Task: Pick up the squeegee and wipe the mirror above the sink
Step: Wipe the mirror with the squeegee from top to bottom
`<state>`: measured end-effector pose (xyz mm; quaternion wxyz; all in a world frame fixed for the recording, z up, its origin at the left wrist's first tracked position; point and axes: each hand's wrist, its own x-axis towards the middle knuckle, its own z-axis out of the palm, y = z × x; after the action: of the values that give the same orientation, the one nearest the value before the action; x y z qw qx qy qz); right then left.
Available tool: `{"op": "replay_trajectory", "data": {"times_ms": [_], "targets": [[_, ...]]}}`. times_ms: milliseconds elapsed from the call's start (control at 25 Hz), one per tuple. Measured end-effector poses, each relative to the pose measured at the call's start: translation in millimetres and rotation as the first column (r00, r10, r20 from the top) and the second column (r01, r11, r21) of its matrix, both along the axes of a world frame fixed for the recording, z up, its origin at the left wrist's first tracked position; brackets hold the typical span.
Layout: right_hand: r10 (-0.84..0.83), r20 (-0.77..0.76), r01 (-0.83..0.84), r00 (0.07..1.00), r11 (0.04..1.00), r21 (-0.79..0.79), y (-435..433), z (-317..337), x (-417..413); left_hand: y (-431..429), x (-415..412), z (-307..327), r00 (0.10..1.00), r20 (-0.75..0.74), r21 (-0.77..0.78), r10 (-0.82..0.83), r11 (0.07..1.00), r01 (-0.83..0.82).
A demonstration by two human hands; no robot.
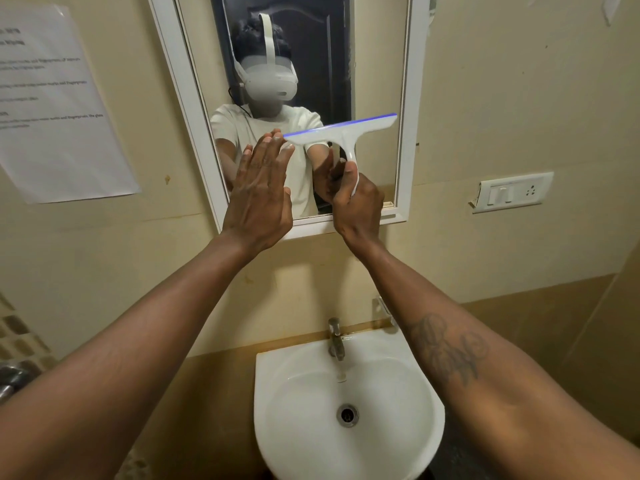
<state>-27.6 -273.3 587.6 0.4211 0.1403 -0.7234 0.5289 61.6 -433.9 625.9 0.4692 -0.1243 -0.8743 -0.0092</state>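
A white squeegee point(341, 131) with a blue rubber blade lies against the glass of the white-framed mirror point(410, 109), blade edge up and slightly tilted, across the mirror's lower half. My right hand point(356, 202) grips its handle from below. My left hand point(258, 192) is raised flat with fingers spread, its fingertips touching the blade's left end. The mirror shows a person in a white shirt with a white headset.
A white sink point(429, 410) with a metal tap point(336, 339) sits directly below. A printed paper sheet point(59, 109) hangs on the wall at left. A white switch and socket plate point(512, 192) is on the wall at right.
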Motion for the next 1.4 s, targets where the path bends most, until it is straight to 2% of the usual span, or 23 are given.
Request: {"op": "replay_trajectory", "data": {"times_ms": [280, 560, 920, 1240, 1400], "targets": [[-0.011, 0.087, 0.009, 0.996, 1.0, 0.022, 15.3, -56.2, 6.6, -8.0, 7.8, -8.0, 1.0, 0.003, 0.019, -0.021, 1.0, 0.021], [0.018, 0.186, -0.019, 0.982, 1.0, 0.002, 21.1, -84.6, 23.2, -5.6, 18.3, -14.8, 0.999, 0.026, 0.012, -0.036, 0.999, 0.036], [0.043, 0.359, -0.046, 0.932, 0.999, 0.0, 18.6, -93.9, 49.4, 2.5, 32.1, -23.4, 0.996, 0.09, 0.08, -0.025, 0.997, 0.018], [0.017, 0.45, -0.07, 0.893, 0.992, 0.103, 32.9, -85.6, 67.2, 6.4, 48.8, -20.4, 0.996, 0.085, 0.094, -0.015, 0.996, 0.007], [-0.079, 0.302, -0.039, 0.95, 0.93, 0.366, 39.7, -78.1, 80.6, 1.1, 55.8, -6.0, 0.999, 0.033, 0.06, -0.018, 0.998, 0.016]]}}
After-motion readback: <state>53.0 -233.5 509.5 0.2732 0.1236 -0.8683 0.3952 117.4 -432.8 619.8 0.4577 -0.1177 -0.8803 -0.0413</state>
